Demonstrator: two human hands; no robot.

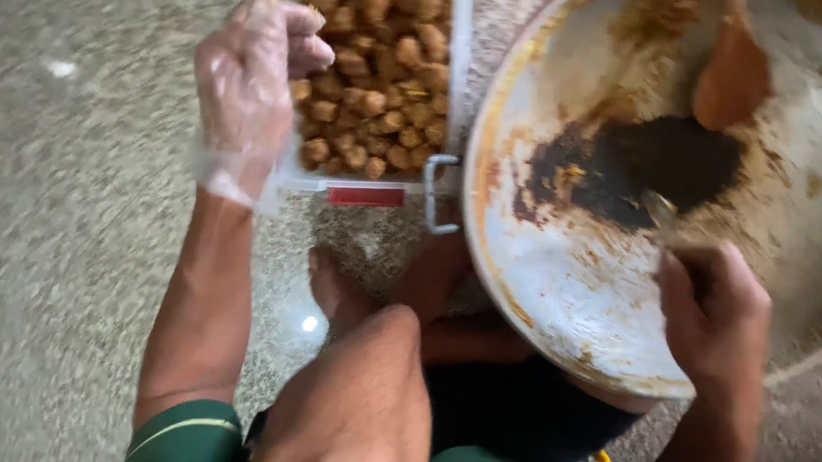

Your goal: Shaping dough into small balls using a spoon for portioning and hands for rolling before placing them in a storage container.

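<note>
1. The speckled stone floor [60, 227] fills the left of the view and shows again at the lower right; everything here sits on it
2. A very large round metal pan [566, 286] takes up the right side, tilted toward the viewer; its pale inner wall is smeared with orange-brown residue, with a dark burnt-looking patch [639, 163] near the middle; a wire handle [435, 193] sticks out at its left rim, just beside the container
3. The person's bare knee and leg [354, 406] rise in the lower centre, with a bare foot [335, 289] on the floor under the pan's rim; green shorts [189, 446] show at the bottom edge
4. A clear plastic container [454, 74] with a red latch [365, 195] sits at top centre, full of small brown fried pieces [386, 78]
5. The left hand [249, 85], in a thin clear plastic glove, is closed over the container's left wall, fingers curling inside over the pieces
6. The right hand [710, 310] is clenched around a metal utensil [662, 213] whose tip reaches into the dark patch; the fist hides the handle
7. An orange-stained wooden spatula [732, 76] leans inside the pan at the top, apart from both hands
</note>
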